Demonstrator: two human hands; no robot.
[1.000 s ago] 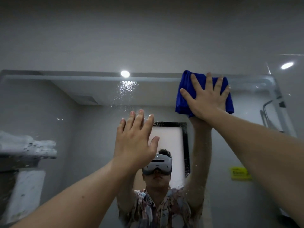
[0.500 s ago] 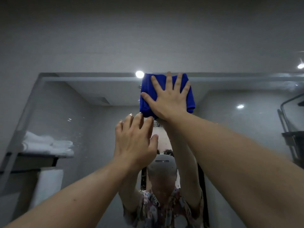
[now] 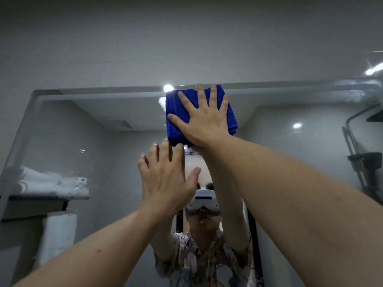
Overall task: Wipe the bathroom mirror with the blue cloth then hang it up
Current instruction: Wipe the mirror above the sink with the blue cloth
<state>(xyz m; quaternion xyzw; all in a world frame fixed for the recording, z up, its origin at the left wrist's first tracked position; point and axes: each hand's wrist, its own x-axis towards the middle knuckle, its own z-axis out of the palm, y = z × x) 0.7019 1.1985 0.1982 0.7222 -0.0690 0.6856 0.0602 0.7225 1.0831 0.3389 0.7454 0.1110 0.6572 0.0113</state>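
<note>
Blue cloth (image 3: 176, 119): soft, light, folded; my right hand (image 3: 204, 123), fingers spread, presses it at the mirror's (image 3: 310, 154) twelve o'clock; left hand (image 3: 165, 179) open, empty.

Slides the blue cloth (image 3: 176, 112) leftward along the top edge of the mirror (image 3: 290, 162) under the flat right hand (image 3: 204, 121), from near the upper right corner to just right of the reflected ceiling light (image 3: 168, 88). Brings that hand close above the left hand (image 3: 165, 177), fingertips now almost touching the cloth's lower edge. Swings the view left, revealing the mirror's left edge.
</note>
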